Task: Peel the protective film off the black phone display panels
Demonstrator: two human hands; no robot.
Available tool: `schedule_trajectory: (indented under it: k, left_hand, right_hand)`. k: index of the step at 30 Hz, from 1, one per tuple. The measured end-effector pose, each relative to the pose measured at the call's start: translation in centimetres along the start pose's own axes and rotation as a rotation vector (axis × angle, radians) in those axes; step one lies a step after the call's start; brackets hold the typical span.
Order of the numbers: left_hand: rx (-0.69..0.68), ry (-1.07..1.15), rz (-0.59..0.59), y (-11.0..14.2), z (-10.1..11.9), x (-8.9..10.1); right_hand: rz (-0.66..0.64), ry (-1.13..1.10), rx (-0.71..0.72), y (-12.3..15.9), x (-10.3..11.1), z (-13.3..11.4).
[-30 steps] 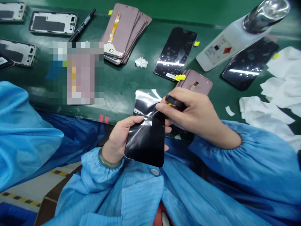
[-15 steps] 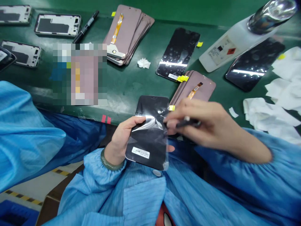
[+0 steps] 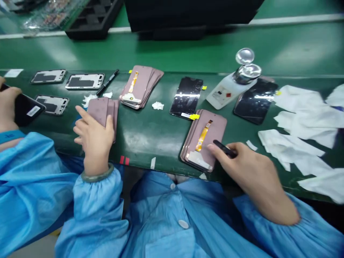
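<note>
My left hand (image 3: 95,134), its fingers spread, is over a small pile of phone screens (image 3: 98,111) with pinkish backs at left. Whether its fingers press on the top screen I cannot tell. Closed round a slim black tool (image 3: 225,148), my right hand (image 3: 249,168) is at the lower right edge of another stack of phone screens (image 3: 215,125). An orange flex cable (image 3: 204,135) runs along the top one's back. Most of the tool is hidden in my palm, so its kind is unclear.
A co-worker's hand (image 3: 8,107) holds a dark phone screen (image 3: 28,109) at far left. Phone frames (image 3: 84,81), a black pen (image 3: 107,82) and a third screen stack (image 3: 139,86) lie behind. A bottle (image 3: 223,91) with its metal lid up stands right, near white wipes (image 3: 303,114).
The film-covered screen has left my left hand, which has moved left to the small pile and opened. My right hand still holds the black tool. The view has tilted up.
</note>
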State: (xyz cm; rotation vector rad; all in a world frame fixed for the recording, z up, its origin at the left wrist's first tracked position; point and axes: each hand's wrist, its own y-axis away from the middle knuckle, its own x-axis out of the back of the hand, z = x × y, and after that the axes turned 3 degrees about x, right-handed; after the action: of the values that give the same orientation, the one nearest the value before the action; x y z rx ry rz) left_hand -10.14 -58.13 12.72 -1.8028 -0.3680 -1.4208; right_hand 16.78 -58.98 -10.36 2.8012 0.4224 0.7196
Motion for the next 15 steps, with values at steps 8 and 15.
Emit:
schedule_trajectory:
  k: [8,15]
  left_hand:
    - [-0.141,0.069,-0.006,0.9,0.5,-1.4]
    - [-0.405,0.888,-0.688,10.2,4.1,-2.3]
  right_hand:
    - [-0.014,-0.464,-0.143,-1.2,0.2,-0.3]
    - [0.295,-0.565,0.149,1.9,0.4,-4.1]
